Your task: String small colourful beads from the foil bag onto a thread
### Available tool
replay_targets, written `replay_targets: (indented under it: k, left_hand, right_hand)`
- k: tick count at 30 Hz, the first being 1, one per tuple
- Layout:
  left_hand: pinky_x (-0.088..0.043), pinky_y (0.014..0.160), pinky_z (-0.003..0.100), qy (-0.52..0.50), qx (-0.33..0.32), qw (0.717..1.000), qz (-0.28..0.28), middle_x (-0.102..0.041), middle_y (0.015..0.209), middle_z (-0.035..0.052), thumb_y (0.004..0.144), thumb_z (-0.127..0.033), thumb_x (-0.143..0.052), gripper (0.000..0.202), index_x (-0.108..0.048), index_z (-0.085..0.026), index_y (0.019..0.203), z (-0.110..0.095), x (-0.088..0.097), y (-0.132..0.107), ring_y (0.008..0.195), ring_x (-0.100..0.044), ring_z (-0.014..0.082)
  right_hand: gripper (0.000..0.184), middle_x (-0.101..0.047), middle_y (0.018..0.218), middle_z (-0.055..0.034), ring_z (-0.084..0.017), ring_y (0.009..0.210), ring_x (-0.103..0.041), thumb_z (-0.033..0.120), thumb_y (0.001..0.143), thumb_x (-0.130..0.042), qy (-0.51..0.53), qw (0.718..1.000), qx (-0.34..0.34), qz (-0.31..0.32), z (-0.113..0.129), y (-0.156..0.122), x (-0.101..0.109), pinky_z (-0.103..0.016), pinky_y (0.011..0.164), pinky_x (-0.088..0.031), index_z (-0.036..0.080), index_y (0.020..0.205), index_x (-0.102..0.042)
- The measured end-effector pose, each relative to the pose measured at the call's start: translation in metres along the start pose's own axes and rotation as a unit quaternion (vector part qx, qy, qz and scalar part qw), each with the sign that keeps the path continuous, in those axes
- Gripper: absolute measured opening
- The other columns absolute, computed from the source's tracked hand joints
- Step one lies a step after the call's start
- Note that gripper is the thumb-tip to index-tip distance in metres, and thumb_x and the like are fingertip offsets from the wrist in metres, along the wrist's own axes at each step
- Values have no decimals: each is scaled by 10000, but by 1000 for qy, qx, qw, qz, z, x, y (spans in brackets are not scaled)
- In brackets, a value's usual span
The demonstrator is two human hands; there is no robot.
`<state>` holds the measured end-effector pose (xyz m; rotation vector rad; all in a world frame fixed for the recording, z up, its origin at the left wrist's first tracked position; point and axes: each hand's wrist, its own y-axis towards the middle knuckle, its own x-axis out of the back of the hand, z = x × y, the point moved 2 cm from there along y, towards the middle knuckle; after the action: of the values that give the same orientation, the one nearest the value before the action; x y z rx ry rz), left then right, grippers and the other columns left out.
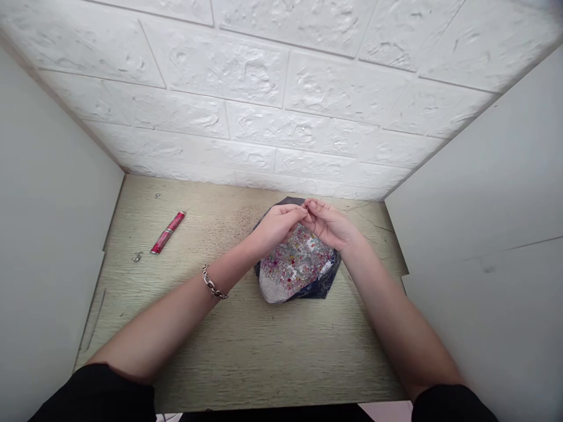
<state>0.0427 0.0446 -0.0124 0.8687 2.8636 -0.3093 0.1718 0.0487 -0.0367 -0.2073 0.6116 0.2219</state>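
My left hand (281, 224) and my right hand (329, 225) meet above a clear plastic bag of small multicoloured beads (294, 266). Thumbs and fingertips are pinched together on both sides, almost touching. Something tiny and dark reddish shows between them, too small to name. Under the bead bag lies a dark blue bag or wrapper (323, 287), its edges sticking out at the back and the right. A silvery chain bracelet (213, 283) circles my left wrist.
To the left lies a red tube-like packet (168, 232) with a silver band. Small silvery metal bits (138, 257) are near it. A thin thread-like line (373, 223) runs across the wooden tabletop (246, 351) at right. White brick-pattern wall (255, 105) and side panels enclose the table.
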Motion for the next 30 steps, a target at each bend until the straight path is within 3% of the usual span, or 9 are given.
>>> replay_targets:
  k: [30]
  left_hand:
    - [-91,341,179,5,4,1000,-5,-217,441,-80,729,-288,-455,183,-441,-166,593,0,1,0,341,-147,19]
  right_hand:
    - [133,-597,700,34,-36,641,-547,205,644,-670,-35,999,10,13,0,-1,-1,-147,685,-474,169,745,-592]
